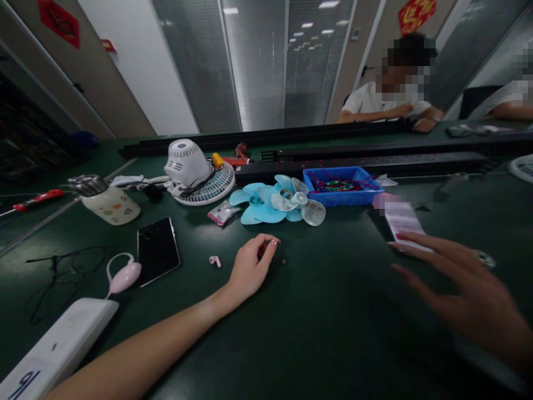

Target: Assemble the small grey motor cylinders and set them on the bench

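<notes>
Beside our left hand (251,266), fingers curled, contents unclear, a small ring (283,261) could roll away if brushed; our right hand (470,291), fingers spread over the pale slab (403,218), contact unclear, could knock it askew.

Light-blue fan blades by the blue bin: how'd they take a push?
The light-blue fan blades look like thin moulded plastic, so probably light and fairly stiff. Overlapping the clear blades, they would likely drag those along. Wide and low on the table, they seem apt to slide rather than roll.
</notes>
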`<state>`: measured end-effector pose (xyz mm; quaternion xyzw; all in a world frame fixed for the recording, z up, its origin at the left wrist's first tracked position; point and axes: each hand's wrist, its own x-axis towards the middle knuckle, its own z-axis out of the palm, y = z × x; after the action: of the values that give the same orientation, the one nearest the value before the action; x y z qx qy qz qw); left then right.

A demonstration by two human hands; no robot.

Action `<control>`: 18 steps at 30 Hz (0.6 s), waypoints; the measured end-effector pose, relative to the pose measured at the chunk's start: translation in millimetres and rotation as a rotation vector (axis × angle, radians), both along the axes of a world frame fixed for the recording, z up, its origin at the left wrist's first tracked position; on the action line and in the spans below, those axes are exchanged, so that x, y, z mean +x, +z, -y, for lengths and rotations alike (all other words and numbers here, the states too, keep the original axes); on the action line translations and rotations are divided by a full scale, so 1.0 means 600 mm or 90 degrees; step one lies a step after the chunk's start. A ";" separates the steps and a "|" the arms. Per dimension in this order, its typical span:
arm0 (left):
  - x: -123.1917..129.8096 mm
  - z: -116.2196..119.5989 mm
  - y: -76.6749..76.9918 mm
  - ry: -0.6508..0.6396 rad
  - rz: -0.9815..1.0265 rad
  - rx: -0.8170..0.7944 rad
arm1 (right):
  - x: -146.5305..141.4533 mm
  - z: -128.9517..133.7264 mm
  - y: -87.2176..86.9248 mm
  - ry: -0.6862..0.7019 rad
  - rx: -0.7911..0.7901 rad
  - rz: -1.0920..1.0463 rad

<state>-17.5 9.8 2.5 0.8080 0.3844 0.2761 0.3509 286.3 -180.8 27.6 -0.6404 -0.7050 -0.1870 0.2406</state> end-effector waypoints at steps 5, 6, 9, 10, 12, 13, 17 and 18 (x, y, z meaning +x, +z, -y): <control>-0.002 0.001 -0.001 0.009 0.020 -0.012 | -0.139 -0.117 -0.004 0.286 -0.189 0.039; -0.001 0.001 -0.002 0.006 0.021 -0.011 | -0.156 -0.135 -0.011 0.313 -0.196 0.035; 0.001 0.000 -0.003 -0.008 0.028 -0.009 | -0.188 -0.173 -0.036 0.375 -0.169 0.023; 0.001 0.000 -0.003 -0.011 0.027 -0.008 | -0.194 -0.180 -0.043 0.388 -0.159 0.016; 0.002 0.000 -0.002 -0.012 0.016 -0.005 | -0.197 -0.187 -0.051 0.404 -0.142 -0.009; 0.002 -0.001 -0.002 -0.011 0.009 -0.003 | -0.194 -0.188 -0.051 0.411 -0.135 -0.020; 0.000 -0.001 0.001 -0.012 0.000 -0.002 | -0.145 -0.157 -0.027 0.381 -0.082 -0.014; -0.001 -0.001 0.001 -0.014 -0.001 -0.003 | -0.122 -0.140 -0.019 0.344 -0.066 0.005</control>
<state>-17.9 10.1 3.0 0.8115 0.3763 0.2709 0.3557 212.9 -96.6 16.4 -0.4398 -0.8598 -0.0824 0.2462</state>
